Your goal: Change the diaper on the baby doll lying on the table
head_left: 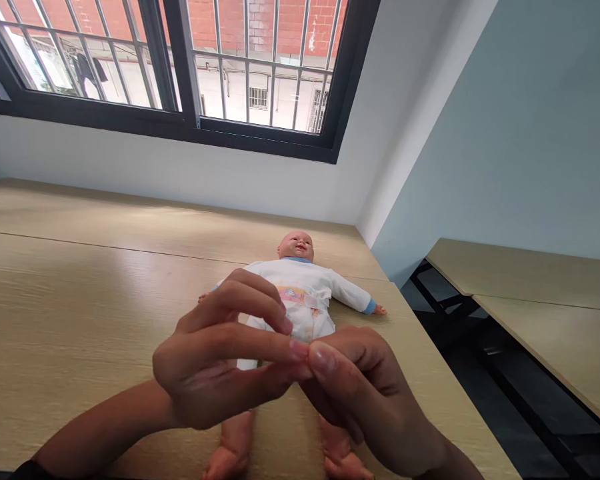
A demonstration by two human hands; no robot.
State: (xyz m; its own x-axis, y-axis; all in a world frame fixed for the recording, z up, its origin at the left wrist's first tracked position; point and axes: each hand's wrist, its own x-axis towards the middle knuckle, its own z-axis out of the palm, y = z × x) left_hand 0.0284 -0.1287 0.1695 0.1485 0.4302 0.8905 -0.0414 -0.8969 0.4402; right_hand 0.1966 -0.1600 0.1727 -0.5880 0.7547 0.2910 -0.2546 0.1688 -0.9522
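A baby doll lies on its back on the wooden table, head toward the window. It wears a white long-sleeved top with blue collar and cuffs, and a white diaper with a printed waistband; its legs are bare. Above its lower body, my left hand and my right hand meet fingertip to fingertip. Thumb and index finger of the left hand are pinched together, its other fingers bent. The right hand is also closed in a pinch. Whatever lies between the fingertips is hidden or too small to make out.
The pale wooden table runs along the wall under a barred window. Its right edge borders a gap with black metal frames. Beyond that stands another wooden table against the blue-grey wall.
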